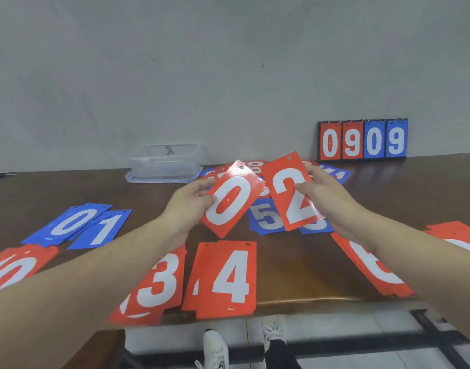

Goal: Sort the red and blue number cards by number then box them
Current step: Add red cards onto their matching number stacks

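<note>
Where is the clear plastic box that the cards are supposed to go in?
The clear plastic box sits at the table's far edge against the wall, left of centre, just left of the unsorted card pile.

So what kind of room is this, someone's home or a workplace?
Probably a plain workroom or office rather than a home, though that is a guess: a bare grey wall, a long dark wooden table spread with number cards, and a flip scoreboard standing against the wall beside a clear plastic box.
</note>
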